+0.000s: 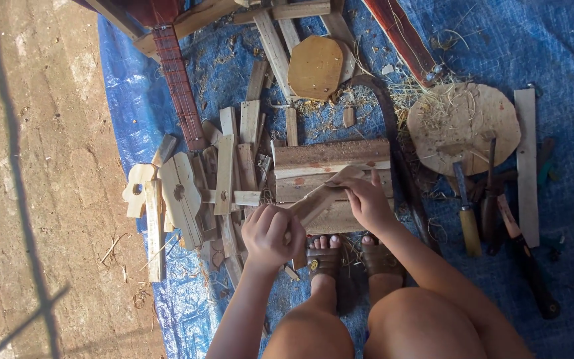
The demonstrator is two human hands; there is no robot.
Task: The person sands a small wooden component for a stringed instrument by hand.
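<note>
Both hands, left [272, 234] and right [367, 201], grip a pale, flat, angular wood piece [320, 196].

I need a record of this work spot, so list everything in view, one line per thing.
Blue plastic tarp: one, blue, spread over the ground.
Bare concrete floor: grey-brown, left side.
Thick wooden block: one, pale brown, centre, in front of the feet.
Short cut wooden slats: many, pale, heaped left of the block.
Round wooden disc: one, tan, right, strewn with shavings.
Octagonal wooden plate: one, brown, top centre.
Wooden-handled chisel: one, yellowish handle, below the disc.
Narrow wooden piece: one, pale, held in both hands.
Brown sandals: two, on the feet.
Left hand: grip closed on the piece's near end.
Right hand: grip on its far end.
</note>
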